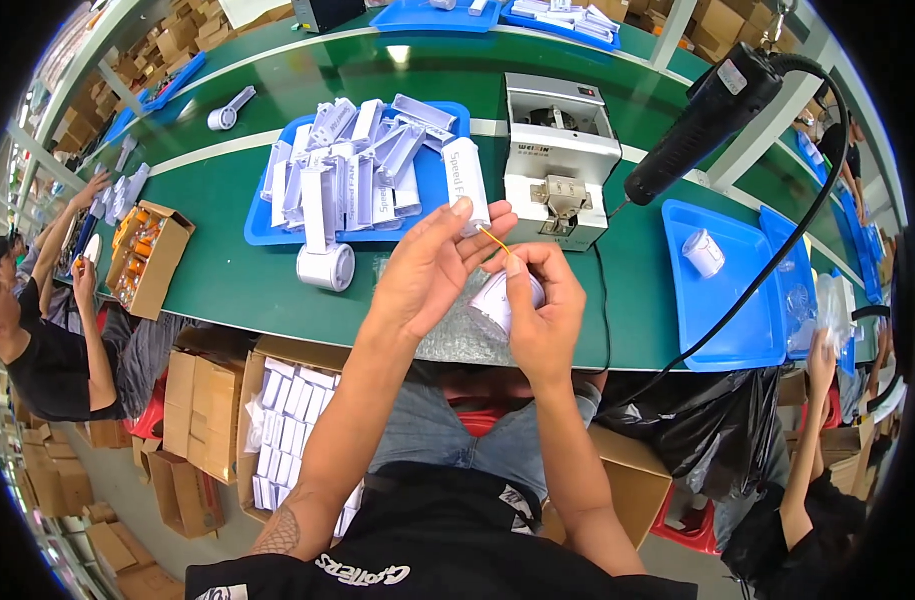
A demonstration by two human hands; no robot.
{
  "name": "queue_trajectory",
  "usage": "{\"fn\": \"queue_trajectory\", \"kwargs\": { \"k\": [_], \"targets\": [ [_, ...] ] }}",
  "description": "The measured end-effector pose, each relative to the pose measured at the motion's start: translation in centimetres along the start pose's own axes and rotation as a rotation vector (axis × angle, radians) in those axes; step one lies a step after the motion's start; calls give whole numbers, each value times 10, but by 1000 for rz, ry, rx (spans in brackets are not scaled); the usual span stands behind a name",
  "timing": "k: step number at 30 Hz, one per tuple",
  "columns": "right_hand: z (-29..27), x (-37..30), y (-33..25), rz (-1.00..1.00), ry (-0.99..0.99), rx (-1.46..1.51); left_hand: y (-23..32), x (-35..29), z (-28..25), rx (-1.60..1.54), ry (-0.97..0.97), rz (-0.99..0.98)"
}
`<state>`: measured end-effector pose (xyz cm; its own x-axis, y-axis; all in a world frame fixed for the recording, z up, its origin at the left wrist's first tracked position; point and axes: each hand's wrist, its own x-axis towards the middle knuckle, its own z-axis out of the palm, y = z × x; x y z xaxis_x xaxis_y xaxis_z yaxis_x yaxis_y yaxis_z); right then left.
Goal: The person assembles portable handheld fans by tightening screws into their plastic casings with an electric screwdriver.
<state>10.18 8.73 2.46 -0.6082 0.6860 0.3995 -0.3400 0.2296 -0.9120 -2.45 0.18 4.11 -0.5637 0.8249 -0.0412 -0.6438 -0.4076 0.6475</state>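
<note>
My left hand (pixel 425 262) holds a white handle housing (pixel 462 172) of a small fan, its lower end between thumb and fingers. In my right hand (pixel 546 312) is a round white fan head (pixel 494 302), partly hidden by the fingers. A thin yellow wire (pixel 495 239) runs between the handle and the right thumb and forefinger, which pinch near it. Just left of my hands, a white fan head with its handle (pixel 325 267) rests at the front of a blue tray (pixel 261 232) piled with white handle housings (pixel 350 180).
A silver bench machine (pixel 548 155) stands beyond my hands. A black electric screwdriver (pixel 703 125) hangs at the right on its cable. Below it, a blue tray (pixel 723 315) holds a round white part (pixel 704 253). Co-workers sit at both sides. A carton (pixel 174 260) contains orange parts.
</note>
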Motion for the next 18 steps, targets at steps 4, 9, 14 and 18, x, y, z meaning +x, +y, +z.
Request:
{"fn": "queue_trajectory", "kwargs": {
  "k": [4, 9, 14, 18],
  "targets": [
    [0, 0, -2, 59, -8, -59, 1, -3, 5, 6, -6, 4],
    [4, 2, 1, 1, -13, -114, -6, -7, 9, 143, 49, 77],
    [-17, 5, -7, -42, -232, -137, 7, 6, -6, 465, 133, 507],
    [-29, 13, -19, -13, -247, 31, 16, 1, -22, 518, 12, 452]
  ]
}}
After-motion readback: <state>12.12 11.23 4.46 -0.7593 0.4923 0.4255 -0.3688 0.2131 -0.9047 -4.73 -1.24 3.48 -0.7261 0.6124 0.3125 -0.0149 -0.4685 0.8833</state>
